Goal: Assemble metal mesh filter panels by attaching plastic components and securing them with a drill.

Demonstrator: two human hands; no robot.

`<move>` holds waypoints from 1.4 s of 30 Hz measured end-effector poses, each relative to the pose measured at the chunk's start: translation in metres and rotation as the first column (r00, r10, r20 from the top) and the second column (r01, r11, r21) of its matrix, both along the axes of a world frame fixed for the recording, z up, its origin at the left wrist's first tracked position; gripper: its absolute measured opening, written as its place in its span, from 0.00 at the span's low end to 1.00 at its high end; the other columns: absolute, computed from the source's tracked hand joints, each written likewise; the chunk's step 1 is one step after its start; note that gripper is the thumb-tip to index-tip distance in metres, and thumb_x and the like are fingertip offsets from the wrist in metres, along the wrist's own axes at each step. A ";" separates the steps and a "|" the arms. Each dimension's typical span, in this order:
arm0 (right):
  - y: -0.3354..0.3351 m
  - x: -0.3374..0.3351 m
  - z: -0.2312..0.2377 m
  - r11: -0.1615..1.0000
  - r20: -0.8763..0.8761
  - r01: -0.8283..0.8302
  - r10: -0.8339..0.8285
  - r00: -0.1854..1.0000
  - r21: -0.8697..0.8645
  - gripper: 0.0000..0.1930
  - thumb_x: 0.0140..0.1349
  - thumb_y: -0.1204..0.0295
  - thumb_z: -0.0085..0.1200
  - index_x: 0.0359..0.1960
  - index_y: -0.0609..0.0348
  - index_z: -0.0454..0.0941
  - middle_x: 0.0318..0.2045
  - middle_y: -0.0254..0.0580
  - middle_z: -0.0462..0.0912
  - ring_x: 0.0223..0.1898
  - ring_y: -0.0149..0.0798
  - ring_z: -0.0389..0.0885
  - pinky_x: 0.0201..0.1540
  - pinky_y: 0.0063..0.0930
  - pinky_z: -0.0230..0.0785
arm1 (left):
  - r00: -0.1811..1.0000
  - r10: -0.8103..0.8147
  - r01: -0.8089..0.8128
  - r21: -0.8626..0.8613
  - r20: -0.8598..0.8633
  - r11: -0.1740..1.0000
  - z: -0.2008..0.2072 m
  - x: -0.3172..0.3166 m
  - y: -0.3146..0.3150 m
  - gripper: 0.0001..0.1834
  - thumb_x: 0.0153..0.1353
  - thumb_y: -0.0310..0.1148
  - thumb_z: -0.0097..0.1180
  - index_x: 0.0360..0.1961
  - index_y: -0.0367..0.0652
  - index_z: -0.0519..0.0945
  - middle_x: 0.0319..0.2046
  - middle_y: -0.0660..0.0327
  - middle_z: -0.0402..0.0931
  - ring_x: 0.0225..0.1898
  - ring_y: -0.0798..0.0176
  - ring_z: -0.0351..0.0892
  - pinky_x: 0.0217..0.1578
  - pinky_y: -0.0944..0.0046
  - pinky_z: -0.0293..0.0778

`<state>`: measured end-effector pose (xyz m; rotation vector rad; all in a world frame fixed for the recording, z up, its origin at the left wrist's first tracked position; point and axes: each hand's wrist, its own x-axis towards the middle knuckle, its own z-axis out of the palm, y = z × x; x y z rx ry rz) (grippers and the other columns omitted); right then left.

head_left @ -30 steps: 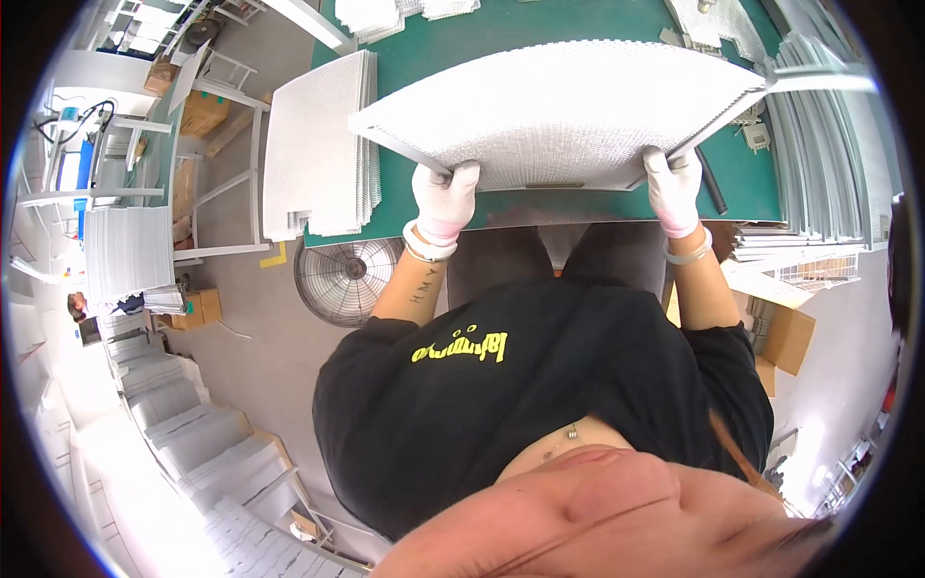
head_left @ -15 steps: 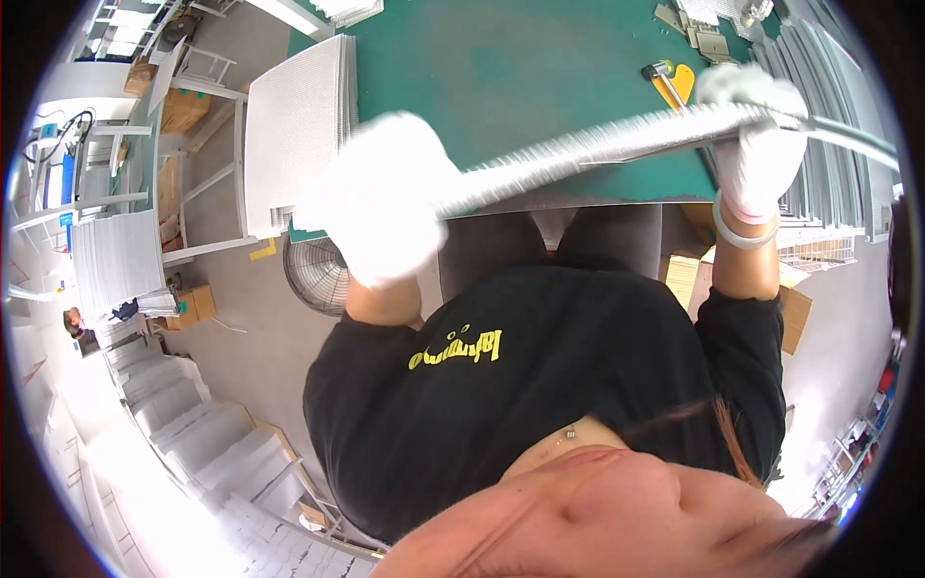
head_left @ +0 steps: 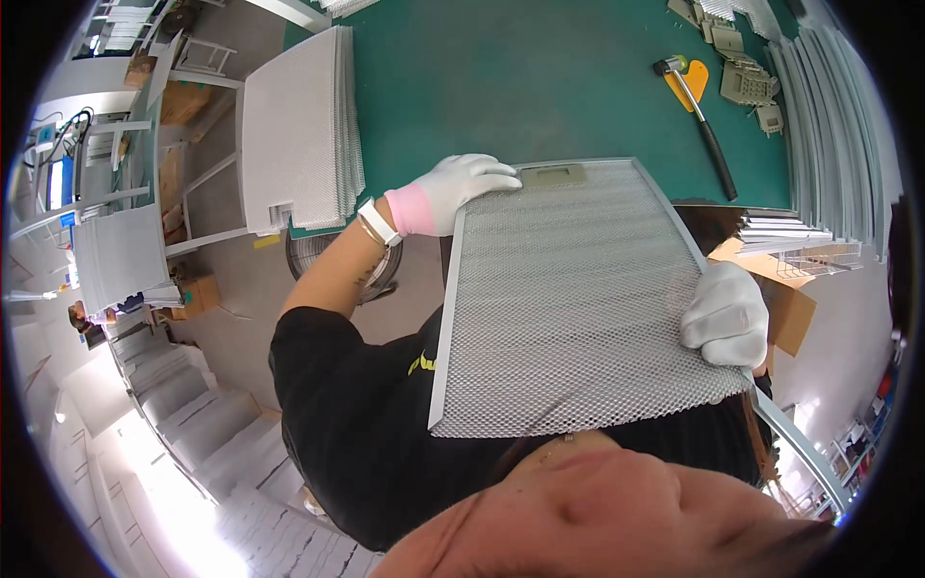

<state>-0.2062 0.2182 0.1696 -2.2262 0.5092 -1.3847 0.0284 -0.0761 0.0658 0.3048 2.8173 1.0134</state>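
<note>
A silver mesh filter panel [head_left: 568, 308] leans against my front at a tilt, its broad face in view. Metal rails edge its far, left and right sides; no rail shows along the near mesh edge. A beige latch plate [head_left: 554, 175] sits in its far edge. My white-gloved left hand [head_left: 458, 193] holds the far left corner, fingers laid along the rail. My right hand [head_left: 727, 313], gloved too, is closed round the right side. Beyond the near right corner of the mesh a metal rail [head_left: 800, 443] sticks out; its joint with the panel is partly hidden.
A stack of mesh sheets [head_left: 299, 135] lies at the green table's [head_left: 482, 87] left edge. A hammer [head_left: 708, 140] rests over an orange-yellow piece [head_left: 686, 85]. Behind are beige plastic parts [head_left: 747, 82]; metal rails [head_left: 833, 135] stand to the right. Below are a fan [head_left: 313, 255] and a cardboard box [head_left: 790, 313].
The panel has turned from nearly edge-on and blurred to face-on. My right hand has come down toward me; my left has moved slightly right and now grips the far corner.
</note>
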 end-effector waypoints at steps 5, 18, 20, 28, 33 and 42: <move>0.011 0.006 -0.007 0.997 0.020 0.073 -0.073 0.997 -0.014 0.12 0.28 0.61 0.47 0.09 0.53 0.61 0.19 0.41 0.76 0.12 0.28 0.70 0.11 0.23 0.54 | 0.998 0.008 -0.003 -0.078 0.068 0.997 0.004 -0.001 0.002 0.29 0.55 0.31 0.62 0.60 0.47 0.73 0.60 0.55 0.72 0.62 0.48 0.69 0.62 0.50 0.65; 0.001 0.010 -0.002 0.998 -0.024 0.058 -0.058 0.998 -0.013 0.11 0.26 0.60 0.46 0.07 0.52 0.61 0.19 0.40 0.77 0.13 0.28 0.73 0.11 0.24 0.53 | 0.998 0.053 -0.057 -0.200 -0.023 0.978 -0.014 0.004 0.007 0.23 0.57 0.34 0.58 0.57 0.50 0.77 0.53 0.61 0.77 0.58 0.51 0.72 0.67 0.44 0.57; 0.011 0.019 -0.009 0.984 0.034 0.180 -0.179 0.983 -0.003 0.12 0.26 0.60 0.46 0.07 0.52 0.61 0.18 0.40 0.77 0.12 0.28 0.72 0.11 0.24 0.53 | 0.995 0.101 -0.092 -0.265 0.021 0.960 -0.011 0.000 0.010 0.21 0.55 0.32 0.59 0.52 0.49 0.80 0.47 0.61 0.79 0.55 0.53 0.74 0.68 0.43 0.56; -0.003 0.022 -0.025 0.903 0.391 0.409 -0.332 0.859 -0.132 0.16 0.34 0.62 0.56 0.09 0.54 0.61 0.16 0.38 0.73 0.11 0.29 0.69 0.10 0.25 0.52 | 0.949 0.280 -0.302 -0.173 -0.142 0.938 0.034 0.047 0.017 0.23 0.48 0.25 0.62 0.50 0.46 0.79 0.47 0.54 0.77 0.56 0.49 0.73 0.65 0.44 0.62; -0.026 0.002 0.011 0.703 0.207 0.708 -0.705 0.678 0.076 0.28 0.68 0.51 0.53 0.15 0.59 0.66 0.15 0.38 0.72 0.16 0.37 0.71 0.23 0.34 0.65 | 0.776 0.005 0.292 0.367 -0.630 0.883 0.139 0.032 0.030 0.15 0.58 0.36 0.65 0.37 0.36 0.77 0.26 0.52 0.77 0.29 0.52 0.79 0.35 0.52 0.77; -0.046 -0.018 0.005 0.788 0.349 0.605 -0.601 0.719 0.112 0.18 0.69 0.57 0.55 0.38 0.64 0.78 0.30 0.49 0.82 0.28 0.41 0.78 0.31 0.29 0.70 | 0.297 0.535 -0.090 0.534 -0.791 0.840 0.119 -0.007 0.046 0.17 0.69 0.43 0.55 0.35 0.39 0.72 0.22 0.60 0.68 0.21 0.63 0.69 0.24 0.60 0.71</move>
